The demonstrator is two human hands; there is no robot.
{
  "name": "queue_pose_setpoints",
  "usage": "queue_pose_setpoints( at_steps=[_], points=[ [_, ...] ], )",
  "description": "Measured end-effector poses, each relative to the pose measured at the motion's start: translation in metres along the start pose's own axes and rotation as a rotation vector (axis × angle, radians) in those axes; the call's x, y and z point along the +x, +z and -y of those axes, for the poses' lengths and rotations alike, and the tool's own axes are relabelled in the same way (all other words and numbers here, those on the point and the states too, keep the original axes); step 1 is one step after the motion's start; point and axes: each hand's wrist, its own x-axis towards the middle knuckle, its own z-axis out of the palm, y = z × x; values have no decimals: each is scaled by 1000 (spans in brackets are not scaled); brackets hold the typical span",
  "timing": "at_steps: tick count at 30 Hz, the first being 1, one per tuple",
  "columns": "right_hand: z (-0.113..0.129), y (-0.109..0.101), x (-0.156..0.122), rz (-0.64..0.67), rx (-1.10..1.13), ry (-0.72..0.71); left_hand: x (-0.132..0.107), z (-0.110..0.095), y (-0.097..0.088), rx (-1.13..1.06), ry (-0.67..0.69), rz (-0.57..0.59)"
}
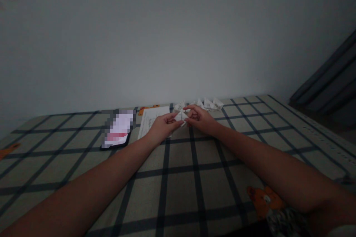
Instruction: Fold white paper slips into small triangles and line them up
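Between both hands is a small piece of folded white paper (181, 116), raised a little above the checked cloth. My left hand (162, 126) pinches its left side with thumb and fingers. From the other side, my right hand (200, 119) grips the paper's right edge, thumb low and index finger over the top. Just beyond the hands, several folded white paper shapes (213, 104) stand in a row by the wall, looking like little paper boats; my right hand partly hides some of them. A printed paper sheet (147, 120) lies flat beside my left hand.
A phone (118, 129) with a lit, blurred screen lies left of the sheet. The checked cloth (178, 189) with orange bear prints covers the surface, which meets a plain wall (178, 37) at the back. Dark hanging fabric (328, 70) is at the right.
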Motion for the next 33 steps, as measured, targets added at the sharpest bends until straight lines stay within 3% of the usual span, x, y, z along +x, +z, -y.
queue_pose_setpoints(
  at_steps=[13,21,26,33],
  points=[
    [2,-1,-1,10,-133,62,-3,-3,2,143,-26,-38],
    [3,1,0,-46,12,128,-7,-5,5,221,87,-34],
    [0,3,1,-51,57,130,-8,-7,6,212,90,22],
    [2,-2,1,8,-44,65,-12,-11,8,294,58,-27]
  ],
)
